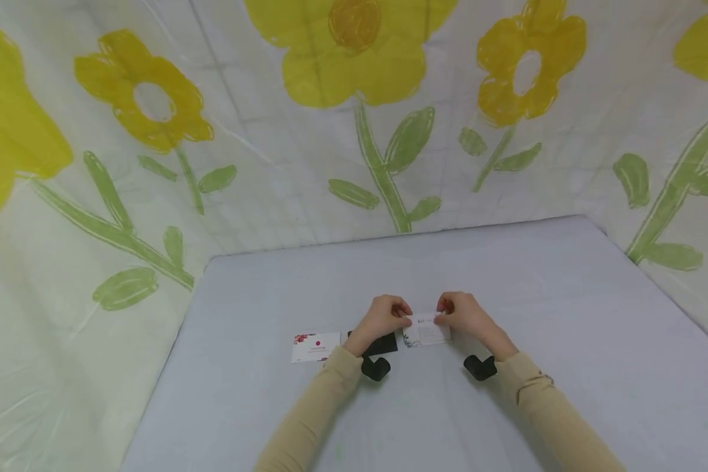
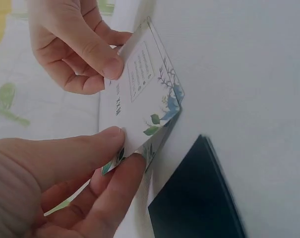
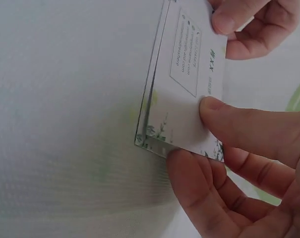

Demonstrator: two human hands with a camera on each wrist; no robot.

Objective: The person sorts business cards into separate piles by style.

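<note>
Two hands on one small stack of cards here. Nearest the camera you've got tan sleeves (image 1: 307, 419) coming in from the bottom, with a black wrist mount under each one. Just past those, the left hand (image 1: 380, 321) and right hand (image 1: 466, 316) meet over the middle of the counter (image 1: 566, 341), each pinching one short end of the cards (image 1: 427, 329).

From the wrist views it's clearly more than one card: a second edge peeks out under the top one at the lower corner. White stock with leafy prints in the corners and a little box of text. Both grips are closed on the stack, thumb on top and fingers underneath, and it sits at or just above the counter; can't tell if it's actually touching.

Handling-wise I'd guess these are light, thin and fairly stiff, with a slick finish, so they'll want to slide off each other. Pinching by the short ends like this, close to the corners, looks sensible; squeeze too hard and they'd bow.

Just left of the left hand lies a flat black case (image 1: 383, 343), then a separate card with red flowers (image 1: 315, 346). Behind everything hangs a sheet with big yellow flowers (image 1: 354, 52).
</note>
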